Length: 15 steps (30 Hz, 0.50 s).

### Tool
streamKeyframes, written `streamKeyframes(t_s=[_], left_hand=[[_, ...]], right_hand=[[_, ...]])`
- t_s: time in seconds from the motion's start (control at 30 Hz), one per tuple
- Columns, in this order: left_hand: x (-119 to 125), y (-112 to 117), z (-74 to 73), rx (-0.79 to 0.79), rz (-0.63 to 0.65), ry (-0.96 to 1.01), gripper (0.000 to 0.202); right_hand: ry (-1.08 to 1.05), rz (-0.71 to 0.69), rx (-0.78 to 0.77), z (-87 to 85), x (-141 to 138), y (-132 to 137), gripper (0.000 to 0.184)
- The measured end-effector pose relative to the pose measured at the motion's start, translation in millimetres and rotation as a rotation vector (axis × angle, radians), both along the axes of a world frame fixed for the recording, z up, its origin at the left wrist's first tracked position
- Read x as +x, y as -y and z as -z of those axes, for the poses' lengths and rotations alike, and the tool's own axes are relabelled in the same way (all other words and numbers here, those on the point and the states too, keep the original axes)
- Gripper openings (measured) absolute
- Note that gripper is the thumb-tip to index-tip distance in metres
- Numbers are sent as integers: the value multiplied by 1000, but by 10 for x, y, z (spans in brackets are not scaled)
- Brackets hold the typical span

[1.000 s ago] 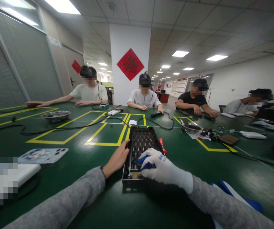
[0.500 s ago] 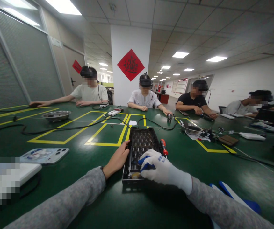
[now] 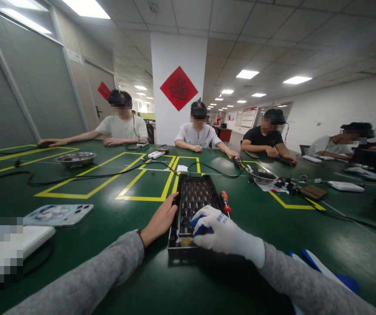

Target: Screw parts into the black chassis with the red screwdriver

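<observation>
Our left hand (image 3: 160,221) grips one black case (image 3: 182,250) at lower centre, long axis running up-frame; our gloved right hand (image 3: 221,232) curls over its near end, grasp unclear. One red screwdriver (image 3: 225,202) lies alongside. Upper right of centre, a co-worker's dark tool (image 3: 237,162) has shifted rightward since a second ago

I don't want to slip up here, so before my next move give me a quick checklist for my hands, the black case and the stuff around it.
1. Black case steadied: ok, the left hand is at its left side.
2. Right hand gloved: ok, in a white and blue glove.
3. Left hand gloved: not ok, it is bare.
4. Right fingertips holding a part: cannot tell, the glove hides what is under them.
5. Screwdriver outside the case: ok, it lies by the right side.
6. Phone away from the case: ok, it lies off to the left.
</observation>
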<state>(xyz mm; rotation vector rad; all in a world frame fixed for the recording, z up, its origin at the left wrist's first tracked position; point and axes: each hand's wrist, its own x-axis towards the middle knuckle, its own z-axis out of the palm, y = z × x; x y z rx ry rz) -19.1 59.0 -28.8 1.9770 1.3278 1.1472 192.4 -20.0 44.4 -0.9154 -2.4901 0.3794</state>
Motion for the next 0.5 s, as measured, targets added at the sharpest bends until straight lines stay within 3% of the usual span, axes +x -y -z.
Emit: streamKeyframes(t_s=[0.5], left_hand=[[4,38,-35,-6,2,-51,53]], right_hand=[[-22,-49,75,60,-13,-34,9]])
